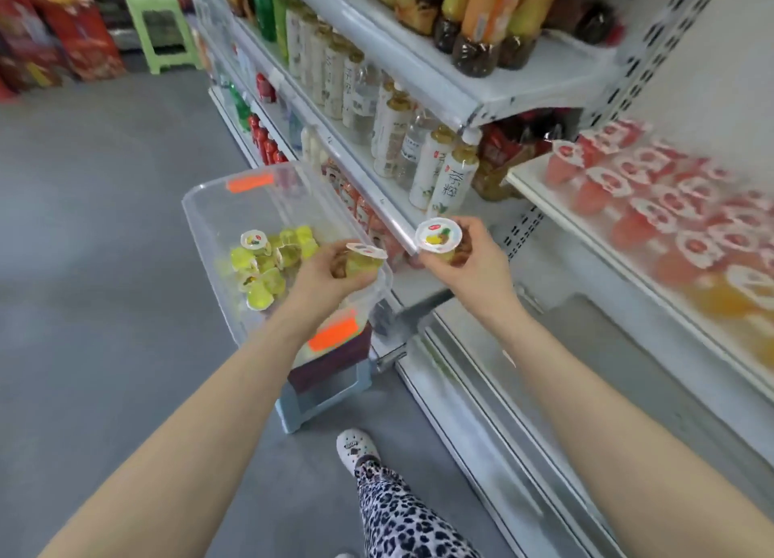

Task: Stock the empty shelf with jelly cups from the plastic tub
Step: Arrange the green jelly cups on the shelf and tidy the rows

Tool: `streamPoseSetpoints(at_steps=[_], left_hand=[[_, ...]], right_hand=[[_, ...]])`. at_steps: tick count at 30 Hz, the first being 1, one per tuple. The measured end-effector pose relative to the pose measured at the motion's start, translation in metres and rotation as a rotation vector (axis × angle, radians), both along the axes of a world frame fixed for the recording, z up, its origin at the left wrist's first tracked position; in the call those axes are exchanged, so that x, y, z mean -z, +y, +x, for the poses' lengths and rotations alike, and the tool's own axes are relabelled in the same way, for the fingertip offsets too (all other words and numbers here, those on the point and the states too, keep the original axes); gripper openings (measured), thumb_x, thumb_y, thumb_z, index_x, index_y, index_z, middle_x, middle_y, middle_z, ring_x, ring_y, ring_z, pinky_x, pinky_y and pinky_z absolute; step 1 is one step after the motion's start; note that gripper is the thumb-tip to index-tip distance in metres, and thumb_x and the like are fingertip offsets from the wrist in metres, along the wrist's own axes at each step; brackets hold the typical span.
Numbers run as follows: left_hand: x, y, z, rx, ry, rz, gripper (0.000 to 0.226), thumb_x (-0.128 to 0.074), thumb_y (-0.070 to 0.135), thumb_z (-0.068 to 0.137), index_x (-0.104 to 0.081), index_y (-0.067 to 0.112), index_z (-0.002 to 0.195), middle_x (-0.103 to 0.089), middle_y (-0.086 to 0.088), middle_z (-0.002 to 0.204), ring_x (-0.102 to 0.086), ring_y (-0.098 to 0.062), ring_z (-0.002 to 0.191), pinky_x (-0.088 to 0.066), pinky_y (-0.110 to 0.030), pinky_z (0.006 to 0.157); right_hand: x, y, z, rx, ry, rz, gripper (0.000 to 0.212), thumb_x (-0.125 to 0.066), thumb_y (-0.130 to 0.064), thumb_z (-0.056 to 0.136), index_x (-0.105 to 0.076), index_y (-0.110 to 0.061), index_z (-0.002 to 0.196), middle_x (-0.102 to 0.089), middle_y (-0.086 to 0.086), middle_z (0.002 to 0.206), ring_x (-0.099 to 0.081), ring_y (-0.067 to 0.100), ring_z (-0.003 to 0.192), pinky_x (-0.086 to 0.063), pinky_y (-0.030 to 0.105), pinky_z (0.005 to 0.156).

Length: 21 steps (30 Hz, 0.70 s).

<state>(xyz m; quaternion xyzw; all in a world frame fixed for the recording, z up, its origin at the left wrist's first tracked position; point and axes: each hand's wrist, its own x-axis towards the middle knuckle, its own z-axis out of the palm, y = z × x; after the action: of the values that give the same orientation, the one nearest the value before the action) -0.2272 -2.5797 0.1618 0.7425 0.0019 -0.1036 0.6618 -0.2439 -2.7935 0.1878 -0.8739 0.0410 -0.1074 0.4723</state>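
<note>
Left hand [335, 275] grasps a jelly cup [365, 259] over the tub's [201, 222] near corner; right hand [471, 262] grasps a second cup [438, 235] right of the tub, both probably bound for the shelf [586, 239].

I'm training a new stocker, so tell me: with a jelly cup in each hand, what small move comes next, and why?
Probably swing the right hand with its yellow plastic jelly cup rightward to the bare white shelf and set it down upright. Both hands already grip cups, the left hand over the clear plastic tub, so neither can pick more.
</note>
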Motion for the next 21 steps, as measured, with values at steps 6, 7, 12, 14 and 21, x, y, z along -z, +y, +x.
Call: streamPoseSetpoints(at_steps=[6,7,12,14,21], left_hand=[[-0.047,-0.072,-0.060,0.179,-0.124,0.003,0.047,-0.078,-0.001,0.077,-0.058,0.008,0.119,-0.068,0.000,0.100,-0.063,0.009,0.074,-0.050,-0.010,0.072],[-0.055,-0.087,-0.069,0.216,-0.156,0.013,0.047,-0.077,-0.001,0.077,-0.058,0.009,0.118,-0.067,0.003,0.099,-0.062,0.010,0.073,-0.049,-0.009,0.071],[-0.090,-0.161,-0.113,0.421,-0.306,0.076,0.045,-0.083,0.016,0.074,-0.061,0.023,0.112,-0.068,0.013,0.099,-0.064,0.003,0.086,-0.049,-0.010,0.075],[-0.101,-0.190,-0.132,0.492,-0.335,0.085,0.044,-0.084,0.020,0.073,-0.062,0.024,0.111,-0.070,0.009,0.101,-0.066,-0.003,0.090,-0.052,-0.018,0.081],[-0.133,-0.290,-0.200,0.629,-0.424,0.053,0.043,-0.086,0.028,0.069,-0.065,0.020,0.106,-0.072,-0.001,0.099,-0.067,-0.019,0.092,-0.053,-0.034,0.084]], right_hand=[[-0.050,-0.069,-0.105,0.172,-0.117,-0.020,0.038,-0.080,-0.035,0.074,-0.058,-0.026,0.104,-0.064,-0.015,0.097,-0.054,-0.002,0.076,-0.041,0.019,0.068],[-0.059,-0.082,-0.122,0.212,-0.137,-0.041,0.037,-0.080,-0.036,0.074,-0.058,-0.026,0.102,-0.062,-0.015,0.095,-0.052,-0.001,0.076,-0.038,0.019,0.067],[-0.097,-0.141,-0.204,0.426,-0.194,-0.123,0.038,-0.080,-0.037,0.074,-0.060,-0.025,0.103,-0.061,-0.012,0.094,-0.052,0.005,0.082,-0.037,0.015,0.068],[-0.109,-0.162,-0.237,0.503,-0.193,-0.120,0.038,-0.080,-0.036,0.074,-0.061,-0.024,0.104,-0.062,-0.012,0.093,-0.053,0.002,0.080,-0.039,0.015,0.070],[-0.134,-0.236,-0.339,0.707,-0.222,-0.167,0.038,-0.082,-0.037,0.073,-0.060,-0.026,0.101,-0.061,-0.017,0.089,-0.052,-0.002,0.076,-0.038,0.011,0.068]])
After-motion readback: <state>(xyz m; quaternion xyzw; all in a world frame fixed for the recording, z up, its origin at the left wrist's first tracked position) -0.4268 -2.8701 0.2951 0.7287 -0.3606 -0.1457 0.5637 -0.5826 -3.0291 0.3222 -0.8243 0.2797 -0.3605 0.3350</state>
